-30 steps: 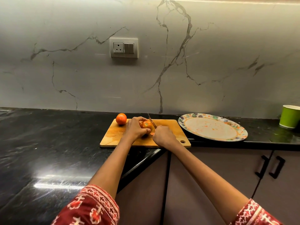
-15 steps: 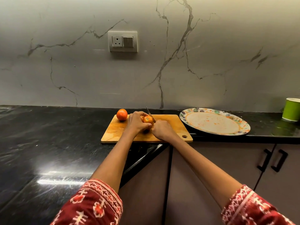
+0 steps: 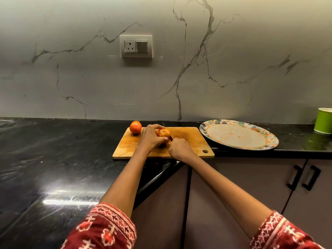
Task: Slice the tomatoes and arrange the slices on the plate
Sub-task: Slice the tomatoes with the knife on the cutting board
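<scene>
Both forearms stretched forward from patterned red sleeves, meeting over a wooden cutting board (image 3: 186,139) at the front edge of the black desk (image 3: 53,155). Left hand (image 3: 150,138) arched over a tomato (image 3: 163,133) near the board's middle, fingers (image 3: 154,127) curled round its far side and thumb tucked at the near side, pinning it down with the stem scar facing the camera. Right hand (image 3: 179,149) just beside it, knuckles up and wrist low, clenched round the handle of a knife (image 3: 168,132); handle itself hidden inside the fist. Blade angled away toward the wall, running along the tomato's right side, tip showing past the left hand; depth of cut impossible to tell. Second tomato (image 3: 135,127) whole, at the board's far left corner, apart from both hands. Patterned oval plate (image 3: 269,141) to the right of the board, smeared with orange traces. Green cup (image 3: 324,121) at the far right edge.
</scene>
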Demonstrator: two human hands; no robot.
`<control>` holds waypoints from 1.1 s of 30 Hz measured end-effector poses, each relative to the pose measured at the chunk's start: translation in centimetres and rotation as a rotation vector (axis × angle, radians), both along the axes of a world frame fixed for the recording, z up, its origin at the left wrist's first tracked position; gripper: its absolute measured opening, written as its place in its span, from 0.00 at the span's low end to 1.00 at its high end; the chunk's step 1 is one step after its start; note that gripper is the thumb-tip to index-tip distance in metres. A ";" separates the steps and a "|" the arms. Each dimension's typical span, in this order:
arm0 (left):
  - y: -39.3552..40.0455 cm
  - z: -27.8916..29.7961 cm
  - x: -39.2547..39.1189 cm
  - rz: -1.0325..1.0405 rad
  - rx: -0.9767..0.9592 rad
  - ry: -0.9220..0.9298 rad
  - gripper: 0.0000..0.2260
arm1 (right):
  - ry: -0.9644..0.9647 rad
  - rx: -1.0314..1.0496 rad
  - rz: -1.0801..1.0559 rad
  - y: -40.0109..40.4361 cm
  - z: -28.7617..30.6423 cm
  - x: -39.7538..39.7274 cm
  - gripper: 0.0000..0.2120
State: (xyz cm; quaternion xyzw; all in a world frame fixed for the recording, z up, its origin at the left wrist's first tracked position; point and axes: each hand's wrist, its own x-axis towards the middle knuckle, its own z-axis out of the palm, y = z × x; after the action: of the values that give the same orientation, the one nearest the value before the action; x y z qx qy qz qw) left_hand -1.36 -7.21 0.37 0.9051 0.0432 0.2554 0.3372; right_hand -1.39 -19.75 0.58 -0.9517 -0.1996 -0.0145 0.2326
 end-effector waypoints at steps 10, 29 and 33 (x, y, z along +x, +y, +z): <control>-0.1 -0.2 0.3 0.020 -0.007 0.003 0.21 | 0.073 0.010 0.021 0.5 0.2 0.4 0.12; -0.3 0.2 0.0 0.029 -0.078 0.069 0.21 | 0.088 -0.229 0.097 -2.0 1.1 -1.8 0.13; -0.3 0.4 -0.2 0.025 -0.101 0.081 0.22 | 0.068 -0.318 0.089 -2.8 0.8 -2.4 0.12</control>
State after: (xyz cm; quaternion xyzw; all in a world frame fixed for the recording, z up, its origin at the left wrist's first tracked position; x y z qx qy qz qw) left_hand -1.52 -7.47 0.75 0.8958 0.0812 0.2204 0.3773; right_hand -3.83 -22.50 1.34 -0.9667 -0.2335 0.0601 0.0862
